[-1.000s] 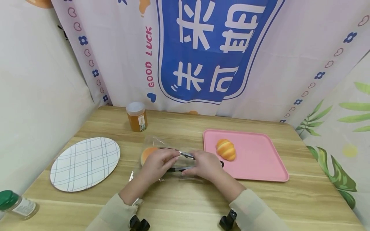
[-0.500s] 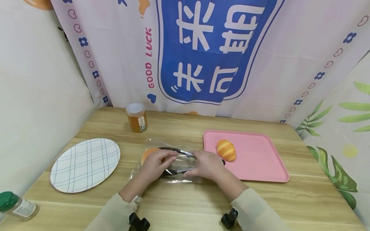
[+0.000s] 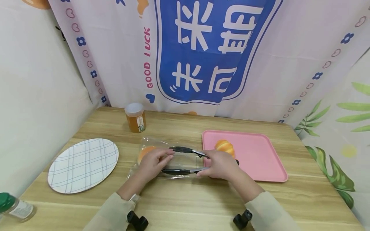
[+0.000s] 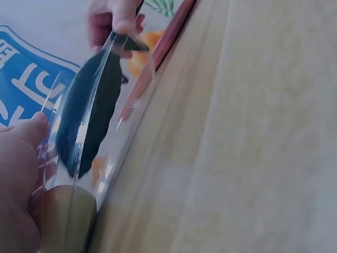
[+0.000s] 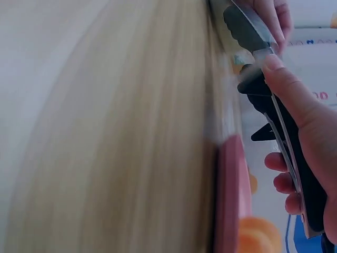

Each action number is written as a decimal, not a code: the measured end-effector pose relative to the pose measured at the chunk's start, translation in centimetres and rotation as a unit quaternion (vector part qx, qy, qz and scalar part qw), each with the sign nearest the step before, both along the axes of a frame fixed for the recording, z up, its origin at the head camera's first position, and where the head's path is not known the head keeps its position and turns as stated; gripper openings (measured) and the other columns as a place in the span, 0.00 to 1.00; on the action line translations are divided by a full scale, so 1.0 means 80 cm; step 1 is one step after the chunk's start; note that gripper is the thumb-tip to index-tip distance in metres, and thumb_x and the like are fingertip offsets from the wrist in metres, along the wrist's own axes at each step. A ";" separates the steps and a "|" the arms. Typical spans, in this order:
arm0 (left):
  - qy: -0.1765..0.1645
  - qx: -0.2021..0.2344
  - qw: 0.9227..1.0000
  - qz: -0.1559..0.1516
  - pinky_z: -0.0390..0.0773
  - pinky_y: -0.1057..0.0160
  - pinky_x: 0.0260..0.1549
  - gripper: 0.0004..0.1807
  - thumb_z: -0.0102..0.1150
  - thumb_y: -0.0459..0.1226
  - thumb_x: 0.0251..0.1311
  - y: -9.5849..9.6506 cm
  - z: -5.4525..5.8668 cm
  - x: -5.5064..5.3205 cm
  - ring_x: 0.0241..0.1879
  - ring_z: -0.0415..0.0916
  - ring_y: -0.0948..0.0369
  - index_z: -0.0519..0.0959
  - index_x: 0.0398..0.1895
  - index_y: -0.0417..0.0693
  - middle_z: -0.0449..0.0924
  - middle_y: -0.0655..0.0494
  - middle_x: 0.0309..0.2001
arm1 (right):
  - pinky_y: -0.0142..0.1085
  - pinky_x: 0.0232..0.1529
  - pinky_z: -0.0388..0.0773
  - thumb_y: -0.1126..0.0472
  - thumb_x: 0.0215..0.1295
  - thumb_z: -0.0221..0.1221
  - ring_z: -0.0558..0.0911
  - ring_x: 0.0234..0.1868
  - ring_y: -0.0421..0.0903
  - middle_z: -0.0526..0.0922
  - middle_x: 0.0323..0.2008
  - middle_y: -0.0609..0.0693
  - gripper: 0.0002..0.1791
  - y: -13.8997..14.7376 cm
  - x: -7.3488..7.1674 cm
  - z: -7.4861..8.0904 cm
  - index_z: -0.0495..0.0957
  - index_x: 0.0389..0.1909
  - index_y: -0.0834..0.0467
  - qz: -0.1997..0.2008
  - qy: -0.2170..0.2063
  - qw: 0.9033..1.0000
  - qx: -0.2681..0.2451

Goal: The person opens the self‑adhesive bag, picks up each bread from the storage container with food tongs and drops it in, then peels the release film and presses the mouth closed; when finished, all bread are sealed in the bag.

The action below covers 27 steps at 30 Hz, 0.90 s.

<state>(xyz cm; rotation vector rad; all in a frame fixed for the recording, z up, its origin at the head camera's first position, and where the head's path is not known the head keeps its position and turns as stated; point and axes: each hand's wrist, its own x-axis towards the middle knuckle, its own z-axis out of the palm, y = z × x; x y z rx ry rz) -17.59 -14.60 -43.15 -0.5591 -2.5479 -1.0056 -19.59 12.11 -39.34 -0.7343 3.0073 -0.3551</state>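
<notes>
My right hand (image 3: 219, 163) grips black-and-silver tongs (image 3: 182, 149), their two arms spread apart and pointing left. In the right wrist view, the thumb lies on one side of the tongs (image 5: 308, 184) and the fingertips curl round the other. My left hand (image 3: 153, 163) holds a clear plastic bag (image 3: 148, 141) with an orange-brown bun (image 3: 144, 153) inside at its left end. In the left wrist view, thumb and fingers sit at the bag's edge beside the bun (image 4: 68, 219). The dark tong tips (image 4: 89, 110) show through the film, apart from the bun.
A croissant (image 3: 224, 147) lies on a pink tray (image 3: 260, 160) at the right, partly behind my right hand. A checked oval plate (image 3: 83, 166) is at the left. A honey-coloured jar (image 3: 135, 118) stands at the back, and a green-capped jar (image 3: 17, 207) at the front left.
My right hand has moved right with the tongs, whose tips have drawn away from the bun. My left hand stays at the bag with little movement.
</notes>
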 end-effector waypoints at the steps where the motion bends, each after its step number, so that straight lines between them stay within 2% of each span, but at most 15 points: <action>1: 0.000 0.000 1.000 0.000 0.83 0.51 0.48 0.09 0.63 0.38 0.63 -0.001 0.000 0.000 0.52 0.82 0.52 0.85 0.43 0.48 0.86 0.51 0.49 | 0.39 0.34 0.79 0.27 0.37 0.70 0.80 0.36 0.41 0.84 0.39 0.42 0.46 0.005 0.001 0.002 0.78 0.57 0.48 -0.008 -0.001 1.000 0.003; 4: -0.002 0.005 1.000 -0.007 0.83 0.51 0.48 0.09 0.62 0.39 0.63 -0.003 0.002 0.000 0.53 0.82 0.52 0.85 0.44 0.47 0.86 0.51 0.50 | 0.45 0.41 0.82 0.28 0.39 0.71 0.83 0.43 0.44 0.86 0.45 0.44 0.45 0.023 0.005 0.008 0.77 0.58 0.48 -0.023 0.002 1.000 0.011; 9: 0.009 0.013 1.000 -0.010 0.84 0.51 0.46 0.09 0.63 0.38 0.63 -0.006 0.004 -0.001 0.49 0.83 0.53 0.85 0.44 0.47 0.86 0.51 0.49 | 0.47 0.40 0.82 0.27 0.38 0.70 0.84 0.41 0.45 0.86 0.42 0.44 0.45 0.054 0.011 0.019 0.77 0.56 0.49 -0.023 0.019 0.999 0.016; 13: 0.007 0.018 1.000 -0.013 0.83 0.50 0.50 0.09 0.63 0.38 0.63 -0.008 0.004 -0.002 0.52 0.83 0.53 0.85 0.44 0.46 0.86 0.51 0.49 | 0.47 0.41 0.82 0.29 0.39 0.71 0.83 0.43 0.46 0.86 0.42 0.45 0.44 0.081 0.018 0.027 0.77 0.56 0.49 -0.024 0.029 0.999 0.021; 15: 0.006 0.016 1.000 -0.013 0.82 0.50 0.51 0.09 0.63 0.38 0.63 -0.009 0.004 -0.002 0.53 0.82 0.52 0.85 0.44 0.46 0.86 0.51 0.49 | 0.49 0.46 0.82 0.30 0.40 0.71 0.84 0.47 0.49 0.86 0.46 0.48 0.45 0.097 0.021 0.030 0.77 0.59 0.51 -0.030 0.031 0.999 0.023; 20: 0.011 0.016 1.000 -0.015 0.84 0.51 0.46 0.09 0.62 0.38 0.63 -0.008 0.004 -0.003 0.53 0.82 0.51 0.85 0.44 0.45 0.86 0.50 0.49 | 0.55 0.54 0.79 0.30 0.42 0.70 0.82 0.54 0.56 0.84 0.52 0.56 0.49 0.134 0.027 0.037 0.75 0.61 0.58 -0.062 0.029 0.997 0.016; 23: 0.013 0.018 1.000 -0.019 0.84 0.52 0.46 0.09 0.63 0.37 0.63 -0.008 0.004 -0.003 0.52 0.82 0.51 0.85 0.44 0.45 0.86 0.50 0.49 | 0.56 0.49 0.81 0.29 0.43 0.69 0.82 0.52 0.59 0.83 0.53 0.59 0.51 0.156 0.029 0.041 0.73 0.62 0.60 -0.086 0.026 0.996 0.011; 27: 0.013 0.025 0.999 -0.020 0.83 0.50 0.51 0.09 0.63 0.37 0.63 -0.008 0.004 -0.003 0.52 0.82 0.51 0.85 0.43 0.44 0.86 0.49 0.48 | 0.54 0.38 0.81 0.26 0.43 0.67 0.84 0.46 0.61 0.84 0.51 0.61 0.53 0.185 0.031 0.045 0.71 0.62 0.60 -0.117 0.021 0.993 0.016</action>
